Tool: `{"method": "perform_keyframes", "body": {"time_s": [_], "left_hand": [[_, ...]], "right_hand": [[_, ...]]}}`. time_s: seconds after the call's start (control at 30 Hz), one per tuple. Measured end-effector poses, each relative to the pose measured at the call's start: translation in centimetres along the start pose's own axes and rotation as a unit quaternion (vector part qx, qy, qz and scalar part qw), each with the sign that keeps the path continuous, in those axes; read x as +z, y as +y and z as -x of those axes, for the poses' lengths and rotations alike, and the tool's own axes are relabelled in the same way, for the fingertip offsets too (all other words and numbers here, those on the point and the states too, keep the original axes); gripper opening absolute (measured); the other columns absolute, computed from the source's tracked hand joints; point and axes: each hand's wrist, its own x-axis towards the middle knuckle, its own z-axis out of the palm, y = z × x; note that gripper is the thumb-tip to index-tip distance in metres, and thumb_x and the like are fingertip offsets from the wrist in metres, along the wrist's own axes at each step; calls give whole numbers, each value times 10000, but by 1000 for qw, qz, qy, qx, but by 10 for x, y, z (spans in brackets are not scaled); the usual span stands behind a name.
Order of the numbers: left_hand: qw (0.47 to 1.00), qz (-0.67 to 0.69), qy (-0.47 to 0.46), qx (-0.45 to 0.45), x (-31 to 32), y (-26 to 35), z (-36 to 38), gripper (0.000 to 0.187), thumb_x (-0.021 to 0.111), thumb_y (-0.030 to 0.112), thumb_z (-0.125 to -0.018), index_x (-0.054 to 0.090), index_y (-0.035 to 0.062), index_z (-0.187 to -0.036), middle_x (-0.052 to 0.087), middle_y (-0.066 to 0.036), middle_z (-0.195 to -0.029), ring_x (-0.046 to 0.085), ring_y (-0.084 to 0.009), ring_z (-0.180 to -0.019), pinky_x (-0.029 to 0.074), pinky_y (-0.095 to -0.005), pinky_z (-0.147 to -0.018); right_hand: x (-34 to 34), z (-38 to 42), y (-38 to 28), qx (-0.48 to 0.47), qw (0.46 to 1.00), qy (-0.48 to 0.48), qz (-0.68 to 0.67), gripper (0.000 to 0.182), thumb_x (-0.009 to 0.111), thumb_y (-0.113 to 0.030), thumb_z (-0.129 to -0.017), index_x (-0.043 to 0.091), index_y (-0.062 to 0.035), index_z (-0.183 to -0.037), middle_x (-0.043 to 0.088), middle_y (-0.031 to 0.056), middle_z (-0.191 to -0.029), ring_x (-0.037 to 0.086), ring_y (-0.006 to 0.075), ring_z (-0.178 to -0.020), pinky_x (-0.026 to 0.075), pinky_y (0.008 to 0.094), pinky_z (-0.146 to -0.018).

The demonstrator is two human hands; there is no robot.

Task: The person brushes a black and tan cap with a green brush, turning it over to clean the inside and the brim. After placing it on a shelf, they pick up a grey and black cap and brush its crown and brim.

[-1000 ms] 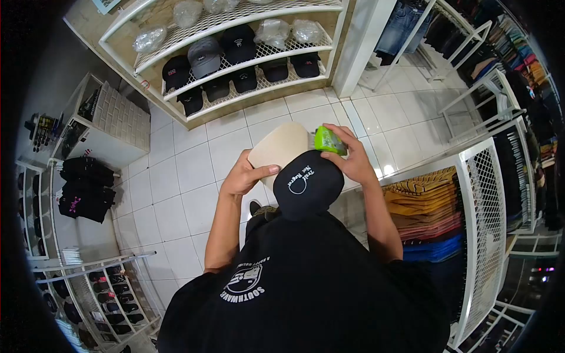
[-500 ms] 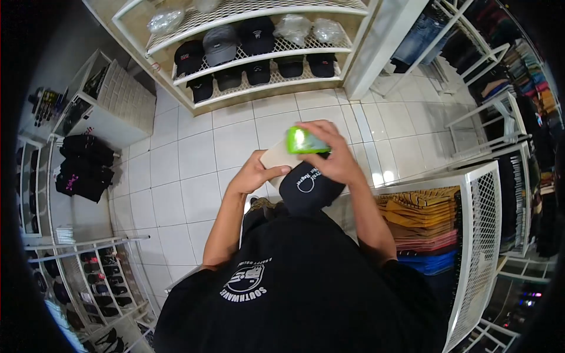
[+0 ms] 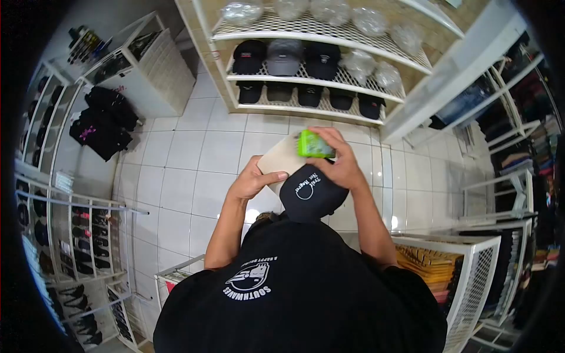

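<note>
A: What is the biggest thing here?

B: The floor [image 3: 188, 176], laid in white tiles. At the far side stands a white shelf [image 3: 306, 113], with clear bags [image 3: 332, 12] on its top tier. The two tiers below carry mostly dark hats [image 3: 322, 57], with more bags at the right of the middle one.

A: And nearer?

B: The person's black shirt [image 3: 306, 294] fills the near middle, with a white print [image 3: 249, 279] on it. A rack [image 3: 471, 288] with a mesh end stands at near right, folded yellow clothes [image 3: 426, 270] inside it. A white cabinet [image 3: 165, 73] is at far left, and dark garments [image 3: 103, 126] hang just on its near side.

A: Where's the cap?

B: The cap [image 3: 322, 199] is in the middle, held over the floor, between the two hands. Its beige brim [image 3: 276, 162] points far and left; its black crown [image 3: 329, 206] lies near and right.

A: How do the hands hold on?

B: The left hand [image 3: 250, 181] has its grip clamped on the brim, thumb on top. The right hand [image 3: 341, 160] has its grip closed round a green brush [image 3: 316, 145].

A: Is that touching the brim?

B: It overlaps the brim's right part; I can't tell whether it presses. Smallest is the white lettering [image 3: 308, 181] on the crown.
</note>
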Motion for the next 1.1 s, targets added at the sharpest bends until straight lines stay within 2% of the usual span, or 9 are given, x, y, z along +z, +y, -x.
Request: {"method": "perform_keyframes", "body": {"time_s": [0.2, 0.4, 0.5, 0.53, 0.6, 0.67, 0.77, 0.97, 1.1], "left_hand": [[994, -60, 91, -13, -61, 29, 24, 348, 778, 38, -812, 679, -55, -1132, 732, -105, -999, 677, -156, -924, 531, -300, -845], [981, 12, 184, 63, -56, 23, 33, 276, 771, 86, -847, 704, -35, -1086, 729, -48, -949, 649, -115, -878, 514, -279, -826], [955, 21, 270, 122, -56, 23, 49, 281, 770, 89, -852, 700, -35, -1095, 728, -52, -958, 656, -118, -882, 522, -289, -835], [944, -3, 301, 136, -55, 21, 54, 287, 769, 91, -855, 695, -37, -1102, 727, -56, -965, 659, -121, -880, 527, -293, -833], [928, -17, 342, 147, -49, 14, 60, 281, 766, 93, -861, 694, -36, -1100, 727, -57, -965, 660, -123, -872, 531, -292, -820], [909, -36, 381, 164, -33, 7, 58, 251, 759, 100, -875, 697, -32, -1079, 726, -53, -944, 659, -116, -844, 536, -285, -785], [864, -16, 461, 201, 9, -8, 53, 217, 758, 93, -876, 707, -24, -1052, 722, -44, -909, 653, -105, -835, 533, -280, -776], [819, -100, 547, 141, 98, -60, 66, 186, 721, 84, -902, 707, -32, -1046, 714, -39, -901, 635, -90, -831, 513, -250, -738], [841, -98, 531, 22, 172, -69, 86, 380, 716, 85, -886, 631, -10, -1244, 704, -68, -1045, 637, -119, -943, 509, -279, -840]], "right_hand": [[8, -24, 53, 64, 998, 8, 8, 634, 827, -62, -760, 605, -82, -1353, 626, 127, -1229, 589, 272, -1158, 432, 352, -1037], [58, -68, 61, -20, 987, -59, -146, 622, 833, -50, -747, 619, -81, -1330, 631, 113, -1215, 586, 267, -1139, 422, 327, -1030], [33, -77, 126, 45, 987, -148, 35, 597, 789, -23, -805, 573, -40, -1361, 645, 124, -1226, 605, 263, -1154, 426, 321, -1024], [34, -81, 134, 77, 984, -127, -100, 584, 769, -58, -843, 543, -28, -1381, 635, 131, -1258, 603, 261, -1172, 434, 326, -1027], [34, -89, 139, 109, 956, -137, -236, 575, 748, -94, -881, 514, -15, -1400, 626, 137, -1291, 601, 260, -1190, 442, 332, -1030], [30, -102, 125, 204, 780, -117, -581, 582, 693, -184, -939, 454, 5, -1434, 610, 135, -1318, 595, 243, -1209, 450, 347, -1051], [41, -106, 159, 222, 689, -234, -648, 600, 660, -244, -958, 429, 5, -1453, 604, 128, -1327, 589, 232, -1225, 462, 360, -1056], [43, -109, 121, 159, 761, -402, -485, 619, 706, -202, -911, 463, 38, -1427, 597, 127, -1333, 578, 209, -1219, 429, 326, -1073], [54, -89, 89, 100, 759, -483, -425, 554, 750, -61, -855, 550, 29, -1364, 630, 108, -1248, 609, 168, -1127, 478, 308, -988]]}}
